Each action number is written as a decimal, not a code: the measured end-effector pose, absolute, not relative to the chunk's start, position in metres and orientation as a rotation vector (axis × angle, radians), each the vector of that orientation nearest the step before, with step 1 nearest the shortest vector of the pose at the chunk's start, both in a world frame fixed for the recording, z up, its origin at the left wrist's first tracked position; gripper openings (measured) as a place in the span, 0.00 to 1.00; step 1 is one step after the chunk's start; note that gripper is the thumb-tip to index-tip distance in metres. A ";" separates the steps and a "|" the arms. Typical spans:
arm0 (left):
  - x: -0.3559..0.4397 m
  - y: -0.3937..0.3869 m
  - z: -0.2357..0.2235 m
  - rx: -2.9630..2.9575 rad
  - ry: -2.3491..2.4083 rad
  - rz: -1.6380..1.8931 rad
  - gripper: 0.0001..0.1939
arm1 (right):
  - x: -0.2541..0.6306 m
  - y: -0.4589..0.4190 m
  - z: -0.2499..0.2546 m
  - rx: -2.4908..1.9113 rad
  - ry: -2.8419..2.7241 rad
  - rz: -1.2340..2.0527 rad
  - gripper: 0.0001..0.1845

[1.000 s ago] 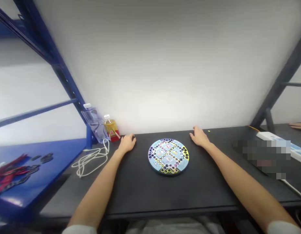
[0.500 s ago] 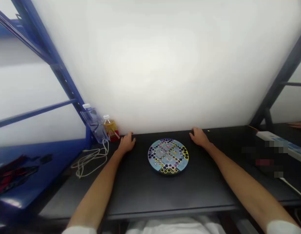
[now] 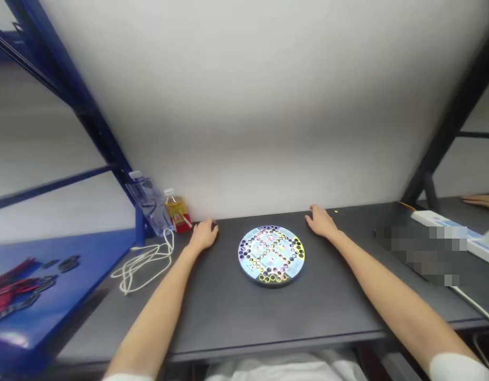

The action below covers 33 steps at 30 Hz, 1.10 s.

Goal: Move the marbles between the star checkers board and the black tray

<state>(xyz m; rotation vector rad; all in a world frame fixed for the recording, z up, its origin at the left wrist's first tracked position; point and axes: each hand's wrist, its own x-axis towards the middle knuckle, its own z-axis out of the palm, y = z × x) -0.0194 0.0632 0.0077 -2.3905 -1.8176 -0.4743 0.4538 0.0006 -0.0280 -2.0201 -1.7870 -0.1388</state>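
A round game board (image 3: 271, 255), printed in light blue with rings of dark, yellow and purple round spots, lies flat on the black table (image 3: 276, 317) between my two hands. To its left, my left hand (image 3: 203, 234) rests on the table near the wall, with its fingers apart. A small dark patch shows by its fingertips, too small to name. Over on the board's right, my right hand (image 3: 322, 221) also rests on the table near the wall, thumb and fingers apart, holding nothing. Neither hand touches the board.
Left of my left hand stand a bottle of yellow liquid (image 3: 177, 212) and a clear bottle (image 3: 149, 203), beside a coiled white cable (image 3: 147, 264). Red and black items lie on a blue table (image 3: 81, 286). A white box (image 3: 458, 233) and another person's hand (image 3: 482, 201) appear at right.
The view has shifted slightly and the wall looks darker. Both hands and the round board stay in the same places.
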 end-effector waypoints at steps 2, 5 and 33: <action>-0.019 0.063 0.008 -2.364 -1.819 -0.482 0.17 | 0.454 0.001 -0.028 -2.017 -1.803 -0.134 0.20; -0.019 0.062 0.009 -2.348 -1.812 -0.499 0.18 | 0.454 0.001 -0.027 -2.034 -1.825 -0.143 0.17; -0.018 0.058 0.013 -2.370 -1.797 -0.484 0.14 | 0.454 0.002 -0.030 -2.008 -1.753 -0.111 0.25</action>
